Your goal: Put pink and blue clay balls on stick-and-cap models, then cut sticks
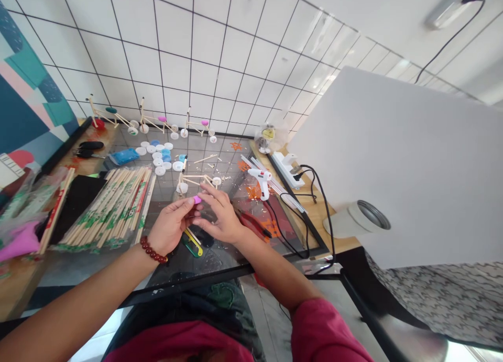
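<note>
Stick models on white bottle-cap wheels [157,123] stand three in a row by the tiled wall [188,53], each with a coloured oval piece, while a fourth frame [195,181] nearer the hands shows none I can make out (loose caps [157,156] lie beyond it, a glue gun [260,183] to its right). The left hand [171,227], beaded bracelet [153,249] at the wrist, pinches a pink piece [197,199] just above that frame; the right hand [220,215], fingers half curled, sits beside it, though whether its fingertips touch the piece I cannot tell.
</note>
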Tool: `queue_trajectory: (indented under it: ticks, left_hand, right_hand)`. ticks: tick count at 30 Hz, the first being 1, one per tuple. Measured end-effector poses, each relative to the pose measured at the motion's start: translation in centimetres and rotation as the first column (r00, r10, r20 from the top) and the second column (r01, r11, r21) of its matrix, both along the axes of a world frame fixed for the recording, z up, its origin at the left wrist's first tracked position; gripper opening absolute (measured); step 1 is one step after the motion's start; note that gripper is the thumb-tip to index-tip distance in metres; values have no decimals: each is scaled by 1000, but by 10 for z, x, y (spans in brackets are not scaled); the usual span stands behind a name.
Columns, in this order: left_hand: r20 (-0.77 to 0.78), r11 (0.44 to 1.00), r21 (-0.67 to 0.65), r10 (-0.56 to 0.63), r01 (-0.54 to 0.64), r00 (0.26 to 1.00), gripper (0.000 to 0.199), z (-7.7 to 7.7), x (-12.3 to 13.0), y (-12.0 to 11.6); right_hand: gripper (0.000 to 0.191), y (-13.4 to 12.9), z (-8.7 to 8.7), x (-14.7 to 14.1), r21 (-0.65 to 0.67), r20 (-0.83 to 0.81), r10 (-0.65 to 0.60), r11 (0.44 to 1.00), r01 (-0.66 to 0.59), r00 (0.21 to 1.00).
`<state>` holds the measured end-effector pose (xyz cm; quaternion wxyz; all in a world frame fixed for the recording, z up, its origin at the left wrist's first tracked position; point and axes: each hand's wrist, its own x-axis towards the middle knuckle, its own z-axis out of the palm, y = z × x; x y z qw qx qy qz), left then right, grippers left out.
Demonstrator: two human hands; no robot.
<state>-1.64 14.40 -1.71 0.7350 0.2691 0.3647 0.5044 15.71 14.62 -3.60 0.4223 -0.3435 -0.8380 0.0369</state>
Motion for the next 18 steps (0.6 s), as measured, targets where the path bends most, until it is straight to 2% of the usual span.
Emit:
queue_trajectory:
  ticks: [2, 4, 7, 11, 15, 18]
  left_hand:
    - [-25, 1000, 15, -6, 6, 1000, 40, 0, 1, -1]
    - [-35, 1000, 20, -14, 14, 999, 41, 1, 1, -2]
    - [-42, 1000, 29, -4, 5, 999, 43, 1, 2, -2]
    - [-50, 999, 34, 9, -7, 999, 45, 0, 2, 1]
    - [-59, 999, 44, 26, -23, 998, 45, 0, 1, 1]
    - [-62, 998, 43, 38, -36, 997, 45, 1, 2, 0]
  right_hand:
    - [48, 0, 1, 0, 10, -67, -6, 1000, 7, 998]
    - [40, 0, 2, -1, -13, -144, 9, 1000, -11, 990]
    - [43, 1, 2, -1, -68, -230, 83, 992, -102, 970]
    - [52, 1, 3, -1, -146, -245, 143, 972, -182, 959]
    - [55, 2, 4, 0, -157, -280, 114, 974, -162, 953]
    - [47, 2, 3, 0, -126, -246, 85, 985, -118, 966]
